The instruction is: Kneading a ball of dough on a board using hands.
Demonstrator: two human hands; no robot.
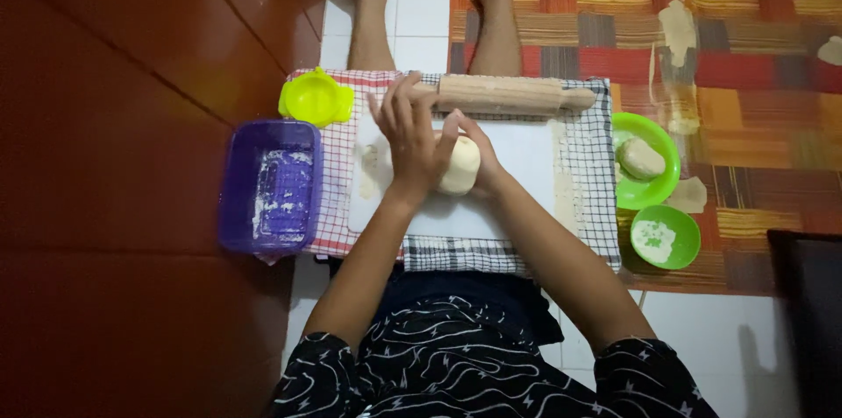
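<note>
The left hand (410, 142) covers much of the dough ball (462, 165), and the right hand (482, 164) sits largely hidden behind both, so its grip cannot be read. The rolling pin's (513, 94) left handle disappears behind the raised fingers. Toes of both feet are cut off at the top edge. A dark object (809, 313) at lower right runs out of view, unidentifiable. The small green bowl's (667, 237) pale contents are too small to tell.
</note>
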